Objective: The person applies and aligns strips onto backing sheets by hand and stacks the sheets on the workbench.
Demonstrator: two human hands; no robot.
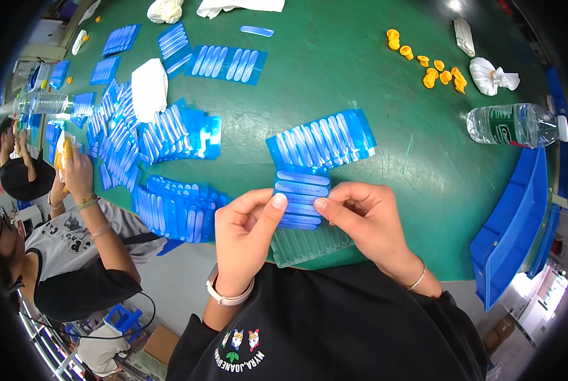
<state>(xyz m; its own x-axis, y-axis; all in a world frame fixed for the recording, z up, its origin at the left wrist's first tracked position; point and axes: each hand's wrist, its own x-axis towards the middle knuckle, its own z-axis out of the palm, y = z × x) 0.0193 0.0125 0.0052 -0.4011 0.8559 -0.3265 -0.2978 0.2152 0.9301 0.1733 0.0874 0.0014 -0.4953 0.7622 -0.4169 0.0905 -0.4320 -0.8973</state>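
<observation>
- Two bare hands hold one small, glossy blue sheet [303, 199] of narrow strips, near the front edge of a green table [392, 152].
- The left hand [249, 232] pinches the sheet's left side, thumb on top, fingers curled in.
- The right hand [365, 219] grips the opposite side, its thumb tip on the right edge.
- The sheet looks light, thin and bendable; its shiny face may be slippery, and the strips could crease. The two side edges seem the best places to hold.
- Just beyond lies a larger strip sheet [322, 140]; a clear ribbed piece [300, 247] shows below the hands, at the table's edge.
- Piled blue sheets [179, 213] crowd the left side. More room opens to the right, bounded by a water bottle [509, 126] and a blue bin [509, 225].
</observation>
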